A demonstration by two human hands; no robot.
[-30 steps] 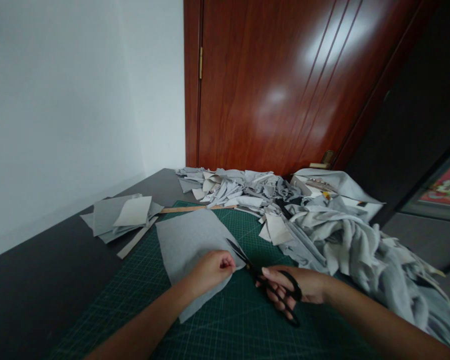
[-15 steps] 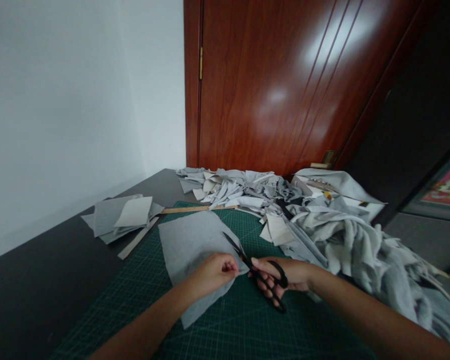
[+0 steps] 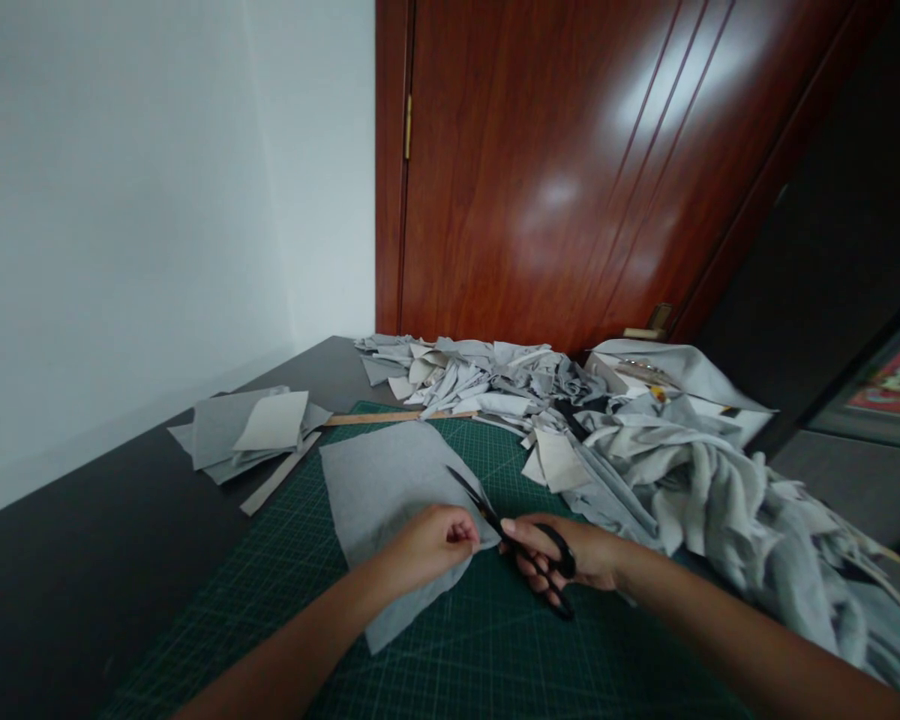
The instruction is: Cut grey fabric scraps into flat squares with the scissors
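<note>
A piece of grey fabric (image 3: 379, 480) lies on the green cutting mat (image 3: 270, 590). My left hand (image 3: 439, 545) pinches the fabric near its right-hand corner. In my right hand (image 3: 544, 555) are black-handled scissors (image 3: 559, 555), gripped by the handles with the thumb on top. Their blades point up and to the left, along the fabric's right edge. How far the blades are parted is hard to make out. The fabric's lower part passes beneath my left hand and forearm.
A small stack of fabric pieces (image 3: 225, 430) is at the left, beside a pale strip (image 3: 281, 473). A wooden ruler (image 3: 367, 418) lies at the mat's far edge. Behind it are heaped grey scraps (image 3: 487, 380); bunched fabric (image 3: 690, 465) and a white box (image 3: 735, 425) stand right.
The whole view has shifted slightly. The scissor handles look a little closer together; both hands keep nearly the same place on the fabric and scissors.
</note>
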